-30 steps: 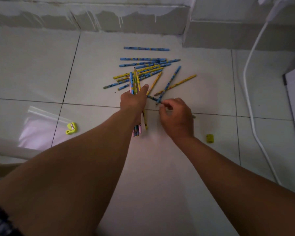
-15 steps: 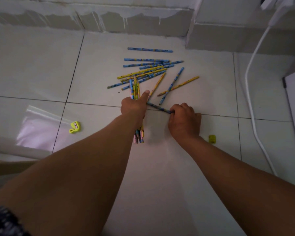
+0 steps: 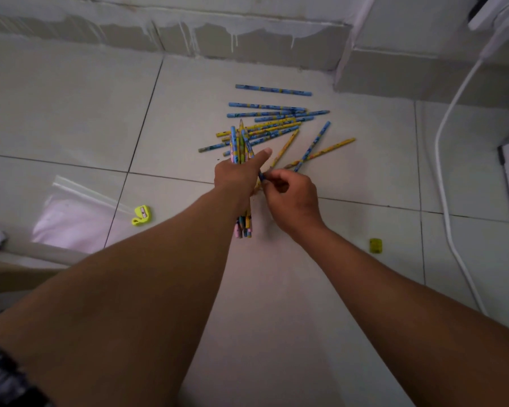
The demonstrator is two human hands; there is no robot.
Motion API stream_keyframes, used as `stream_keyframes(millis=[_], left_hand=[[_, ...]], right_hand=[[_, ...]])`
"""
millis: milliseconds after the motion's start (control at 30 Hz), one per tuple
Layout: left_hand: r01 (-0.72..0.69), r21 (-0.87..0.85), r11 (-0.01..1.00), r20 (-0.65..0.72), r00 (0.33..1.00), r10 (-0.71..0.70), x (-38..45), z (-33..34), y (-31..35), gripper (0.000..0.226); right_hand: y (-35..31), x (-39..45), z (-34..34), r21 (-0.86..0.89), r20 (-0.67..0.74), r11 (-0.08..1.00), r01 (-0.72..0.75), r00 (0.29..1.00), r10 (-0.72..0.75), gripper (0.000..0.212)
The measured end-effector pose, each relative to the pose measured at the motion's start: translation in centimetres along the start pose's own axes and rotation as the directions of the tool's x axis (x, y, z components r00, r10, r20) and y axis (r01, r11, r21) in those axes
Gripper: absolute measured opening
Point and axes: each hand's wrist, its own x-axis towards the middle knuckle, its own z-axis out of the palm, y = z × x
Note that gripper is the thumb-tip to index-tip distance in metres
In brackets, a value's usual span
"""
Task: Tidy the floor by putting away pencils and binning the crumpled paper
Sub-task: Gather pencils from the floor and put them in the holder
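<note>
Two bare forearms reach in from below, each ending in a bare hand: left hand (image 3: pixel 237 177), right hand (image 3: pixel 291 198). Neither wrist wears anything. Well behind the left hand, a dark sleeve (image 3: pixel 9 377) with pale speckles edges the arm.

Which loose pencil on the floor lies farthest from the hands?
The blue pencil nearest the wall: it lies alone, apart from the pile, with bare tile on all sides.

Both bare forearms are reaching forward, converging mid-scene. The left hand (image 3: pixel 238 177) is gripping a bundle of pencils (image 3: pixel 241 145), thumb extended. The right hand (image 3: pixel 291 198), just right of it, is pinching 1 blue pencil (image 3: pixel 262 176) with curled fingers.
</note>
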Motion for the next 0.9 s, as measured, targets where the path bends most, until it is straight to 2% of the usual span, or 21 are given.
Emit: stream_keyframes(millis=[67,133,233,367,533,767,900], left_hand=[[-0.009,-0.016,1.0,-0.012,1.0,0.009,0.4,0.0,-0.1,0.053],[-0.018,-0.028,0.999,-0.036,0.999,0.017,0.8,-0.1,-0.3,0.061],[-0.011,-0.027,1.0,-0.049,0.999,0.01,1.2,-0.4,-0.4,0.065],[-0.001,-0.038,0.999,-0.045,0.999,-0.001,1.1,-0.8,-0.6,0.056],[-0.033,-0.066,0.997,-0.037,0.999,0.03,1.0,-0.7,-0.9,0.045],[-0.079,-0.034,0.996,-0.035,0.996,0.078,1.3,-0.8,-1.0,0.041],[-0.093,-0.009,0.996,-0.017,0.996,0.093,1.1,-0.7,-0.9,0.045]], right_hand=[[0.2,0.3,0.1,0.003,-0.053,1.0,-0.013,0.999,0.013,0.013],[0.4,0.9,-0.1,-0.046,-0.175,0.997,-0.056,0.983,0.047,0.011],[1.0,1.9,-0.6,-0.165,-0.288,0.966,-0.201,0.946,0.148,0.019],[1.2,2.8,-0.7,-0.199,-0.279,0.907,-0.371,0.909,0.311,0.038],[0.8,3.5,-0.3,-0.137,-0.281,0.856,-0.499,0.848,0.45,0.04],[1.5,4.4,-0.7,-0.029,-0.288,0.817,-0.577,0.787,0.546,0.03],[1.5,4.8,-0.5,-0.051,-0.301,0.808,-0.586,0.781,0.547,0.036]])
